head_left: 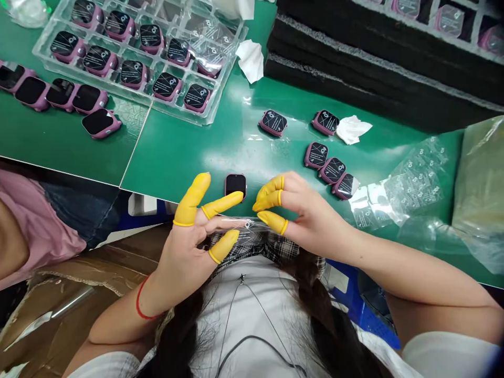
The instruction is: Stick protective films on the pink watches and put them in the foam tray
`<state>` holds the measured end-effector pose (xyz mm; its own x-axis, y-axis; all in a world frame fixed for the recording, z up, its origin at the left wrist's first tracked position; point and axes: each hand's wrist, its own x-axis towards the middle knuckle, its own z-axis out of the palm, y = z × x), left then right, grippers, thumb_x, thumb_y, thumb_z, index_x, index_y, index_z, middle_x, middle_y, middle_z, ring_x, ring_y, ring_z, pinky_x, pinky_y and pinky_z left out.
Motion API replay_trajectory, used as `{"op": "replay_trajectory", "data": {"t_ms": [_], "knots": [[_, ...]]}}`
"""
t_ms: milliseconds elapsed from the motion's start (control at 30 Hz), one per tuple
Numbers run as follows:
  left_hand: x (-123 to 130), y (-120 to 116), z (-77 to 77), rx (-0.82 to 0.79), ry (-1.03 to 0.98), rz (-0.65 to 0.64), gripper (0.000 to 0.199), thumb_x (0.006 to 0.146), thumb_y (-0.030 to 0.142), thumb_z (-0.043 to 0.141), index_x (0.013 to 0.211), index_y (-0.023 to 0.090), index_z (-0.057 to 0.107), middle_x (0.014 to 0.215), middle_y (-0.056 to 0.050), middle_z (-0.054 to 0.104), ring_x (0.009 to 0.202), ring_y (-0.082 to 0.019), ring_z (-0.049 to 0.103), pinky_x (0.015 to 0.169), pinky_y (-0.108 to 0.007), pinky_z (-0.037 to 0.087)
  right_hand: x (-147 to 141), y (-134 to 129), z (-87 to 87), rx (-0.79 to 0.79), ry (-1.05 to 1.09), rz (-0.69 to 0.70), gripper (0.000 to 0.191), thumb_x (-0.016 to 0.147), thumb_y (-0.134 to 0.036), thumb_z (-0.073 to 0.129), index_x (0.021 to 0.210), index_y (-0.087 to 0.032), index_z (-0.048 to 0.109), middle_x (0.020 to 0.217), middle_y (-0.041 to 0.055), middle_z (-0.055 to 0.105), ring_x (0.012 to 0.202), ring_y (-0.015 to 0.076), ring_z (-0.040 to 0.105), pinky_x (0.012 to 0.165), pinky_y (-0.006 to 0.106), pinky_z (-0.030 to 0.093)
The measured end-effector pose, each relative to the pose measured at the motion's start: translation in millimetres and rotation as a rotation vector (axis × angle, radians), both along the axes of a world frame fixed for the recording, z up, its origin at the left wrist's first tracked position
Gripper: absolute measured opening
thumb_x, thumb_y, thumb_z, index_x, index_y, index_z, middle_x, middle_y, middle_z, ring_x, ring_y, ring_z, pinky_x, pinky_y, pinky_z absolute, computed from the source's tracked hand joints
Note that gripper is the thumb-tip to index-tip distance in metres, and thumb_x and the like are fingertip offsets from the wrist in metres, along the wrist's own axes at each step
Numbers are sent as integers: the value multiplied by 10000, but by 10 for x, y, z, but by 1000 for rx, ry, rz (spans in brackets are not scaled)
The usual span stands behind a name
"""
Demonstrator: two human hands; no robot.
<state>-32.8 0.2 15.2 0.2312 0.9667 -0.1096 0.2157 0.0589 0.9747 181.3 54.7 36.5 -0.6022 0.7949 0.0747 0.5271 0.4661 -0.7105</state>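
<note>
My left hand (192, 236) has yellow covers on its thumb and two fingers, which are spread apart. A clear film (247, 236) with small printed marks stretches between my hands, over the bare fingers of my left hand. My right hand (293, 210), also with yellow finger covers, is pinched closed at the right part of this film. Just beyond my left fingertips, a pink-framed watch (235, 184) with a dark, bare-looking screen lies on the green table (181, 152). My left fingertip overlaps its lower edge in view; contact is unclear.
A clear compartment tray (145, 100) of watches stands at the back left, near a row of watches (31, 93). Several label-covered watches (333, 170) lie right, beside film sheets (413, 184) and a white wipe (353, 129). Black foam trays (354, 68) stand behind. Another person's arm (13, 236) is left.
</note>
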Motion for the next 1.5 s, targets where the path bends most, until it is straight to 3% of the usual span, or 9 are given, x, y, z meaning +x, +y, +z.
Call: {"op": "replay_trajectory", "data": {"t_ms": [167,233,333,467,567,700,967,1300,1500], "knots": [[-19,23,-7,-74,-94,9,853,885,200,650,1515,396,110,1000,-13,743,1330,-264,506,1045,-503,521,-44,58,-40,-131,2,13,48,871,-183,606,838,-187,640,886,59,650,920,203,548,844,383,428],[-40,29,-27,-102,-112,-1,859,884,190,652,1516,401,110,1040,-8,742,1333,-250,504,1052,-481,518,-66,67,-27,-149,-20,25,63,864,-177,606,806,-179,632,869,63,640,908,205,542,827,382,426],[-103,35,-62,-198,-190,9,851,861,201,691,1494,439,174,1194,2,700,1135,-223,663,973,-416,573,-88,113,30,-188,32,50,69,856,-154,609,794,-184,618,853,52,643,887,189,547,807,355,434],[-234,49,-104,-227,-206,-2,558,902,288,644,1407,385,426,1081,7,736,950,-186,726,884,-348,595,-60,325,49,-295,200,-28,70,874,-183,602,805,-194,610,873,31,654,859,163,585,807,325,465],[-302,81,-127,-136,-85,-63,282,952,286,548,1219,327,628,1007,10,757,899,-158,728,837,-286,590,-49,519,-66,-335,227,-131,85,865,-193,602,780,-193,597,900,37,642,880,172,596,830,344,480],[-284,155,-151,-61,94,-111,149,893,216,622,974,277,731,905,28,774,763,-127,725,702,-216,589,-106,631,-237,-357,128,-136,120,855,-186,594,736,-188,593,981,71,650,983,212,592,900,412,472],[-238,274,-171,92,123,-170,204,838,143,669,984,261,748,860,32,778,627,-89,686,573,-158,542,-167,630,-258,-283,49,-54,158,867,-171,578,710,-190,578,933,51,656,990,209,561,953,432,422],[-220,314,-190,97,180,-189,181,881,173,611,964,243,756,718,25,734,537,-81,623,506,-172,500,-173,668,-244,-259,-47,-22,185,893,-230,576,710,-206,573,930,41,666,964,216,579,959,463,440],[-222,294,-211,77,155,-183,244,891,182,614,1105,226,725,698,27,718,537,-77,622,498,-162,492,-177,670,-248,-250,-56,-17,189,888,-182,584,702,-198,556,928,39,654,972,205,580,948,441,441]]}}
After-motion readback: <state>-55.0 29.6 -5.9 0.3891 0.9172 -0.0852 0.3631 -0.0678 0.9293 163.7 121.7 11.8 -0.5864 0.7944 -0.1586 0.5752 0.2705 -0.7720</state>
